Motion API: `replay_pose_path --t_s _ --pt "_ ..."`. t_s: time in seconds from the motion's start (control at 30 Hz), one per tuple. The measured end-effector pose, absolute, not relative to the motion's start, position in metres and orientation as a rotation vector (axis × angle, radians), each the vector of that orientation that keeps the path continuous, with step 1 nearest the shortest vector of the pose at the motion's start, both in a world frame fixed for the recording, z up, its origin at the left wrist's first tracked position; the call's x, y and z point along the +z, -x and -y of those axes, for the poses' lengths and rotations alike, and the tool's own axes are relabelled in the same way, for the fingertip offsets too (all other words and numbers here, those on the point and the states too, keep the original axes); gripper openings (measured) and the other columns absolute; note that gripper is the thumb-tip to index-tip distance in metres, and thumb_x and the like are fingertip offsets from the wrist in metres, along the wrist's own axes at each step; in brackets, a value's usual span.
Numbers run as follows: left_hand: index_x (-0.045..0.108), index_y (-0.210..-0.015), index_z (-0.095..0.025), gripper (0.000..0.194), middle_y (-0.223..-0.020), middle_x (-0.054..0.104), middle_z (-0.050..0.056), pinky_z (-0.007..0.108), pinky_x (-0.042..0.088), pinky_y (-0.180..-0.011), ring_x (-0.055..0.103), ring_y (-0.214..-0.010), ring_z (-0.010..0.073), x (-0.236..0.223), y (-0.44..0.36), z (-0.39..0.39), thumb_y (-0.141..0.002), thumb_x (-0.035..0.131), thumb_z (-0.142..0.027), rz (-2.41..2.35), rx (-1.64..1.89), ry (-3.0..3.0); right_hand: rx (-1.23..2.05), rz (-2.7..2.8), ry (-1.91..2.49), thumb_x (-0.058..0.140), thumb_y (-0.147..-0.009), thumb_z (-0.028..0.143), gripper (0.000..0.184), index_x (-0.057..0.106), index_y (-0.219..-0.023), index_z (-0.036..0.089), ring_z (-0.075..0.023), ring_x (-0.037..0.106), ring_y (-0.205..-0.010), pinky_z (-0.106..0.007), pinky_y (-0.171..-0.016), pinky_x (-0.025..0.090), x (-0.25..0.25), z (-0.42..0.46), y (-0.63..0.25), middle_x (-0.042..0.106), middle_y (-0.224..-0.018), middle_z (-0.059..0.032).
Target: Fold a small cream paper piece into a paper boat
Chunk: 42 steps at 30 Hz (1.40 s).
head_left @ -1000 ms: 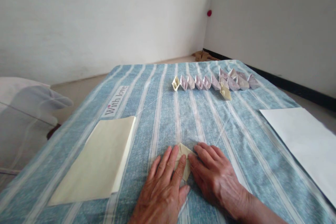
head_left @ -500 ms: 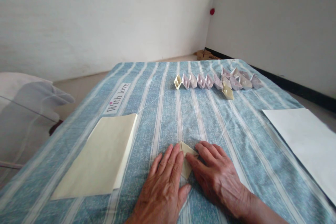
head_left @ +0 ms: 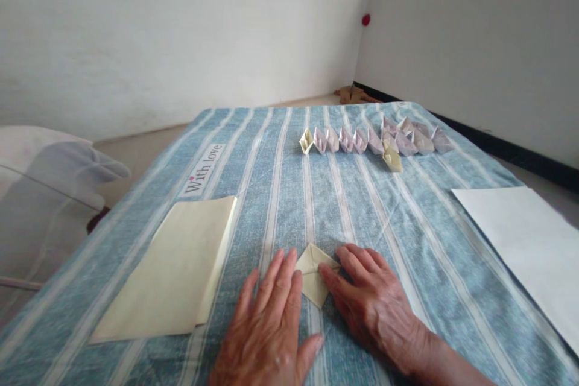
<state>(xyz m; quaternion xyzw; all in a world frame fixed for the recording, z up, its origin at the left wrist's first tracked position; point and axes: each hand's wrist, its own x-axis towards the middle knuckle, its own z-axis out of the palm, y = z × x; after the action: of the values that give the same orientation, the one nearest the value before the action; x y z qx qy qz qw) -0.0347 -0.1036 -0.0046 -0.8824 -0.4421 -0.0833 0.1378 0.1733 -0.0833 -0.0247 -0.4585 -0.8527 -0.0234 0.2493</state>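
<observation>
One folded cream paper (head_left: 312, 284) lies flat on the striped cloth (head_left: 251, 226). Left of this paper, the left hand (head_left: 271, 322) rests palm down, fingers extended and slightly spread, gripping nothing. At the paper's right side, the right hand (head_left: 374, 307) is half curled, thumb upon it; whether it pinches the edge cannot be determined. Paper boats (head_left: 374, 141) sit well beyond it, cream sheets (head_left: 169, 271) farther left, white paper (head_left: 520, 241) farther right.

Soft, diffuse light, faint shadows
</observation>
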Motion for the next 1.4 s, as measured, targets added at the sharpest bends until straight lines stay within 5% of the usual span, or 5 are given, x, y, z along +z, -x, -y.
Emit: replay_pose_path --t_s 0.33,1.4 --pt "0.042 -0.138 -0.005 0.076 -0.143 0.051 0.020 0.045 0.049 -0.099 0.047 -0.132 0.0332 -0.015 0.018 0.113 -0.075 0.063 -0.041 1.164 -0.269 2.693 -0.088 2.309 1.244 0.044 -0.095 0.017 0.029 0.059 -0.119 0.021 -0.0302 0.055 -0.106 -0.046 -0.086 0.047 -0.030 0.084 -0.174 0.060 -0.112 -0.0123" --pt "0.050 -0.137 -0.016 0.069 -0.147 0.048 0.012 0.049 0.046 -0.098 0.046 -0.132 0.0328 -0.012 0.021 0.107 -0.083 0.054 -0.060 1.174 -0.139 2.707 -0.123 2.259 1.239 0.048 -0.094 0.016 0.023 0.065 -0.110 0.016 -0.0284 0.057 -0.106 -0.044 -0.085 0.049 -0.030 0.083 -0.173 0.064 -0.111 -0.0116"
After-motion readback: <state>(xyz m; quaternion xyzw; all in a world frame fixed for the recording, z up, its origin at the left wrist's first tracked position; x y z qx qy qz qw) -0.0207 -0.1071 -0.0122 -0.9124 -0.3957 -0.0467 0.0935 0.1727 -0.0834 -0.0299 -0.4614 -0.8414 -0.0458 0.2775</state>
